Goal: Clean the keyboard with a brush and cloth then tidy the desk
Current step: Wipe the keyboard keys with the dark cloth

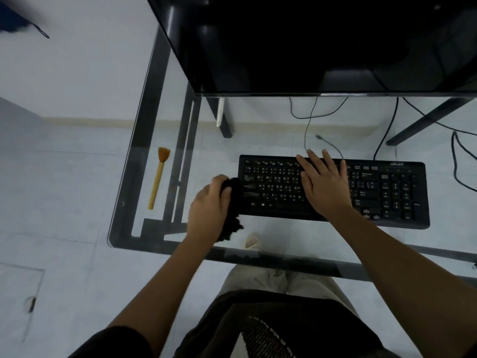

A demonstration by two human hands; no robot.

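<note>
Left hand (210, 206) is gripping black cloth (232, 202) at keyboard (335, 192)'s 9 o'clock edge, right hand (325, 184) is lying open, flat on keys; brush (158, 178) is lying further out at 9.

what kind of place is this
Probably a home or small office computer desk: a glass desk, a keyboard with cables trailing over a tiled floor, and a dark monitor.
</note>
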